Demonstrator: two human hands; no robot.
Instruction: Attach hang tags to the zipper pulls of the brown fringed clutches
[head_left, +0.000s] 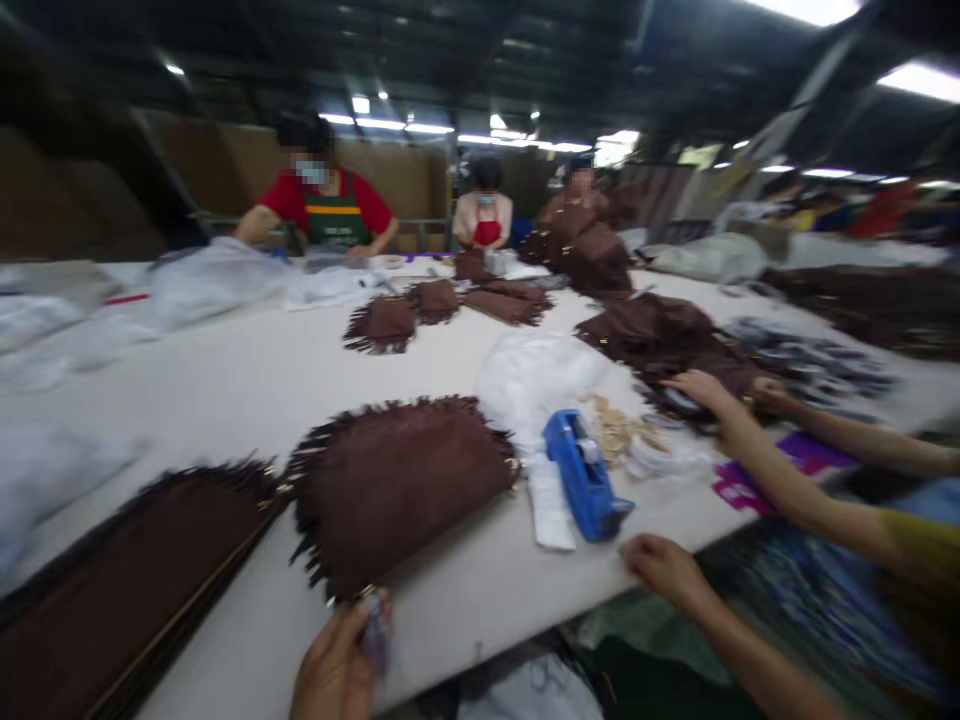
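Observation:
My left hand point(339, 652) is at the table's front edge, closed around a small greyish, shiny item point(375, 632) too blurred to name. Just beyond it lies a brown fringed leather-like piece point(405, 485), flat on the table, its near corner close to my fingertips. My right hand point(666, 572) hovers by the table edge with its fingers curled in; whether anything is inside them is hidden. Close to that hand stands a blue tape dispenser point(585, 475), resting partly on a white strip point(551, 505).
A larger brown fringed piece point(127, 590) lies at left. White plastic point(536, 375) and beige scraps point(619, 430) sit behind the dispenser. At right, a co-worker's hands point(705, 390) touch a brown pile point(667, 340). Several people work across the white table point(247, 390).

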